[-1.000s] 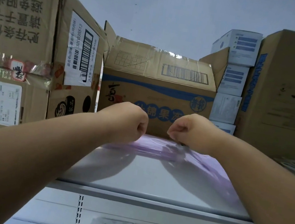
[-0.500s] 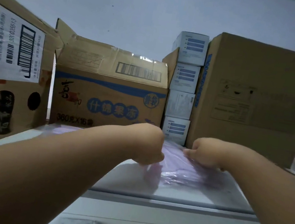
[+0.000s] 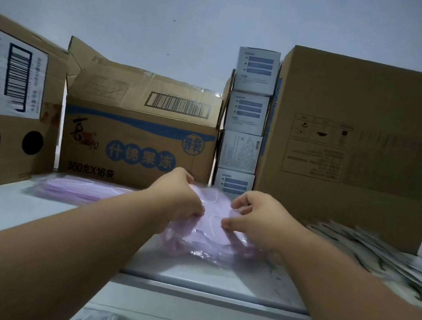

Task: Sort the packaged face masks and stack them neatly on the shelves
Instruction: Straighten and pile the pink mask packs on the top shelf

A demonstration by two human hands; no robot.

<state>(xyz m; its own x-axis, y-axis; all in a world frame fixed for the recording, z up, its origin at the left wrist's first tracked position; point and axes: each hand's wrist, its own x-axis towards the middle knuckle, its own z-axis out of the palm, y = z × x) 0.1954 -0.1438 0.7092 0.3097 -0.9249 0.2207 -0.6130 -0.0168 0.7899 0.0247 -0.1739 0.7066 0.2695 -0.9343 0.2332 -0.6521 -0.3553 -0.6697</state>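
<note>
Left hand, right hand grip purple mask pack; on shelf

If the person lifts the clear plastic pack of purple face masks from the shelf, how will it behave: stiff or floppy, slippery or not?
Probably floppy: the clear plastic pack of purple face masks creases and bulges where the left hand and right hand pinch it. Likely slippery, since its film looks glossy. It seems light for its size and unlikely to roll, being flat on the white shelf.
</note>
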